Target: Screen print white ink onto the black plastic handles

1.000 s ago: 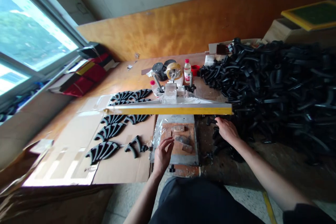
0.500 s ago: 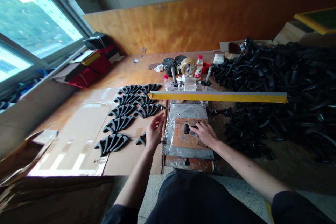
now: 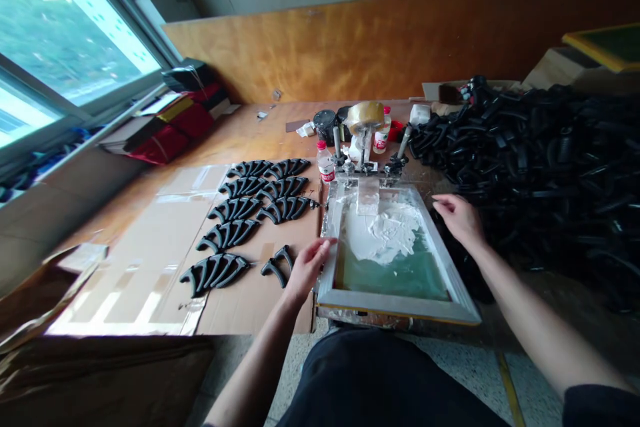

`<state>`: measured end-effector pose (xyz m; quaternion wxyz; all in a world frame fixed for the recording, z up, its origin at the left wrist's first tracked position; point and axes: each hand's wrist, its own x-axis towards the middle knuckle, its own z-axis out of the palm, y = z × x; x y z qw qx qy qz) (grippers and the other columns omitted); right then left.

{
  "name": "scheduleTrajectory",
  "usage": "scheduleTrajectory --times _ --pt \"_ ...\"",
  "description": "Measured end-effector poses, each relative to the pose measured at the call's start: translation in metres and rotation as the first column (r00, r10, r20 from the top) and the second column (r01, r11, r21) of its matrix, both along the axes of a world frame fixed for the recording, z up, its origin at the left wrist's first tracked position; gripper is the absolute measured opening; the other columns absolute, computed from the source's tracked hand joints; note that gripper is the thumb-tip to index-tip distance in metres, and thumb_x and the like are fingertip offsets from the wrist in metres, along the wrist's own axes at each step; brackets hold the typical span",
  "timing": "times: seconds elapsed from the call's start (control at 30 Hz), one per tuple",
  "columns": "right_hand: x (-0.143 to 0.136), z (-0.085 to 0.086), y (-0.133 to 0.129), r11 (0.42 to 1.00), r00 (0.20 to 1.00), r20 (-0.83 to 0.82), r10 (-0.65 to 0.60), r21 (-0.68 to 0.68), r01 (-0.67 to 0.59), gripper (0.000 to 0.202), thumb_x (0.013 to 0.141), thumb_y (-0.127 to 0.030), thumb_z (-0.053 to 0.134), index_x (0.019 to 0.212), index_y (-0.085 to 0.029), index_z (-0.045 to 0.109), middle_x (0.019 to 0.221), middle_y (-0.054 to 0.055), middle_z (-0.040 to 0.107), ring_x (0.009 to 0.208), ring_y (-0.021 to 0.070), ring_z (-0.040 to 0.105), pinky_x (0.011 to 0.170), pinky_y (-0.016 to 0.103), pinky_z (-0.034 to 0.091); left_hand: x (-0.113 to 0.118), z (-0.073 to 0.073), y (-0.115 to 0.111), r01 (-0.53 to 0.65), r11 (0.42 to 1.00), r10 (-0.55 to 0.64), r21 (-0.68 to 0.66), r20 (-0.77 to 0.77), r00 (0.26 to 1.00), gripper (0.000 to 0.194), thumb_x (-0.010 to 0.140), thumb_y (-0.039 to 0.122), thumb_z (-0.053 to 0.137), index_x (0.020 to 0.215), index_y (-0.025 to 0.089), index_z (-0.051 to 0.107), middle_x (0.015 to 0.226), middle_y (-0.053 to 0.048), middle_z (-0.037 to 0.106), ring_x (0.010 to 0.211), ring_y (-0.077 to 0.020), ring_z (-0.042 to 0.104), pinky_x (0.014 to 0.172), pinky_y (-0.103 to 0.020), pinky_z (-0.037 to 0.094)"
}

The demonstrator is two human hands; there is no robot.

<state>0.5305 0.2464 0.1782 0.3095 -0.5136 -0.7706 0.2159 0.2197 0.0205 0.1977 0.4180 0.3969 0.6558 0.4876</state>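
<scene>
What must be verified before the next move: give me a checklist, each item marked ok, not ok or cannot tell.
1. Screen frame lying down: ok; how firmly it seats, cannot tell.
2. White paste on the mesh: ok, a thick patch toward the far end.
3. Part beneath the mesh: cannot tell, hidden from view.
4. Left hand off the mesh: ok, at the frame's left edge.
5. Right hand off the mesh: ok, beside the frame's right edge.
6. Tool in hand: not ok, neither hand appears to hold one.

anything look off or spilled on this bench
Nothing looks clearly damaged or spilled. The white paste lies lumpy and uneven on the green screen mesh, though inside the metal frame. On the cardboard, two black curved handles lie apart from the neat fans, perhaps an incomplete group.
</scene>
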Motion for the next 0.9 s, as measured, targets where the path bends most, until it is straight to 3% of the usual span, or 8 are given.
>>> scheduleTrajectory --times 0.13,0.27,0.4,0.53,0.6,0.67,0.8,0.9 --pt "-0.086 0.024 -0.013 0.955 0.953 0.205 0.225 0.149 -0.257 0.065 0.078 -0.029 0.069 0.138 -0.018 0.048 0.143 0.014 0.044 0.126 0.0298 0.047 0.105 0.043 0.04 0.003 -0.064 -0.01 0.057 0.987 -0.061 -0.148 -0.02 0.998 0.067 0.085 0.048 0.056 0.145 0.022 0.041 0.061 0.007 0.046 0.052 -0.0078 0.038 0.05 -0.019 0.03" --pt "-0.139 0.02 -0.027 0.924 0.821 0.442 0.361 -0.047 -0.381 0.038 0.08 -0.025 0.066 0.118 -0.02 0.06 0.113 0.009 0.064 0.107 0.0271 0.057 0.09 0.037 0.046 0.004 -0.09 -0.004 0.041 0.98 -0.063 -0.195 -0.108 0.992 0.065 0.086 0.048 0.053 0.145 0.023 0.04 0.064 0.006 0.047 0.055 -0.0093 0.041 0.053 -0.02 0.032" --pt "-0.126 0.001 -0.052 0.859 0.727 0.503 0.467 -0.066 -0.507 0.014 0.084 -0.017 0.055 0.092 -0.018 0.067 0.093 0.008 0.068 0.093 0.024 0.06 0.08 0.032 0.043 0.003 -0.095 -0.004 0.043 0.978 -0.069 -0.205 -0.126 0.99 0.065 0.086 0.051 0.051 0.142 0.021 0.044 0.067 0.005 0.051 0.057 -0.0108 0.044 0.053 -0.021 0.035" --pt "-0.09 -0.001 -0.078 0.613 0.527 0.49 0.695 -0.021 -0.79 0.026 0.081 -0.004 0.046 0.089 -0.018 0.067 0.088 0.007 0.067 0.087 0.021 0.057 0.076 0.03 0.041 0.002 -0.095 -0.006 0.048 0.976 -0.078 -0.213 -0.134 0.988 0.065 0.086 0.051 0.051 0.143 0.021 0.043 0.068 0.004 0.052 0.058 -0.011 0.045 0.052 -0.021 0.035" --pt "-0.083 0.004 -0.08 0.526 0.444 0.475 0.759 -0.047 -0.849 0.027 0.078 -0.003 0.049 0.087 -0.02 0.067 0.085 0.005 0.067 0.084 0.0198 0.057 0.073 0.029 0.04 0.002 -0.094 -0.005 0.044 0.974 -0.076 -0.22 -0.14 0.987 0.065 0.087 0.051 0.051 0.144 0.02 0.043 0.068 0.004 0.053 0.058 -0.011 0.045 0.053 -0.021 0.035" --pt "-0.085 0.008 -0.076 0.549 0.469 0.446 0.762 -0.06 -0.834 0.025 0.076 -0.004 0.051 0.084 -0.021 0.067 0.081 0.003 0.066 0.083 0.0191 0.056 0.071 0.028 0.039 0.002 -0.091 -0.005 0.036 0.974 -0.07 -0.225 -0.145 0.987 0.065 0.086 0.05 0.051 0.143 0.02 0.044 0.069 0.004 0.053 0.059 -0.0111 0.046 0.054 -0.022 0.035" --pt "-0.095 -0.005 -0.078 0.69 0.646 0.425 0.634 0.068 -0.721 0.026 0.079 -0.004 0.051 0.09 -0.019 0.068 0.089 0.006 0.067 0.088 0.0209 0.056 0.074 0.03 0.041 0.003 -0.087 -0.005 0.034 0.974 -0.063 -0.223 -0.125 0.99 0.064 0.086 0.051 0.052 0.142 0.019 0.046 0.069 0.004 0.054 0.059 -0.0108 0.047 0.054 -0.022 0.035" --pt "-0.085 -0.02 -0.091 0.632 0.618 0.416 0.667 0.123 -0.765 0.028 0.081 -0.004 0.051 0.098 -0.018 0.068 0.093 0.008 0.067 0.09 0.0207 0.058 0.077 0.031 0.044 0.004 -0.088 -0.004 0.037 0.973 -0.062 -0.227 -0.103 0.993 0.066 0.085 0.052 0.053 0.142 0.019 0.045 0.068 0.004 0.053 0.057 -0.0098 0.044 0.052 -0.021 0.033"
